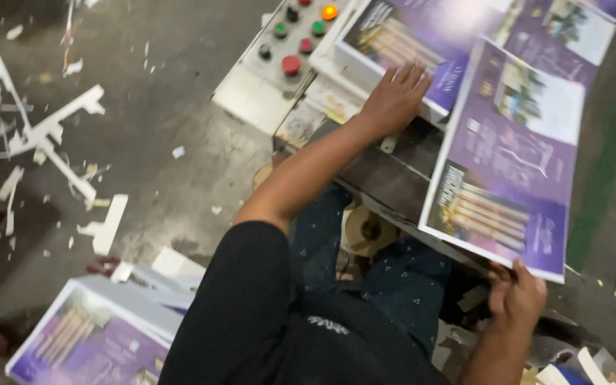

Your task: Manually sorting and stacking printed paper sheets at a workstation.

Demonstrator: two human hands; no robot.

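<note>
You have a big purple printed sheet (507,164) up in the air; it hangs tilted over the right end of the dark machine table (386,175), with its far end over the stack of the same sheets (408,36); its near corner is pinched in your right hand (516,294); the fingers are curled shut on that corner, with the thumb on top.

Your left hand (396,96) lies flat and open on the near edge of the stack; the fingers are spread and it grips nothing; it just presses down.

I think the sheet is floppy and held by one corner only, so it could bend or crease; lift it slow and level; hold it by the white edge so you do not smudge the print; press the stack down with the flat hand so the sheets below do not slide.

Just left of the stack, at the far left corner of the machine, is a grey button panel (286,50) with red, green, black and orange buttons; mind your left arm near it.

A roll of tape (368,232) sits under the table by your knees; another pile of purple sheets (87,342) lies on the floor at your left; white paper scraps (51,135) are all over the floor past it.
</note>
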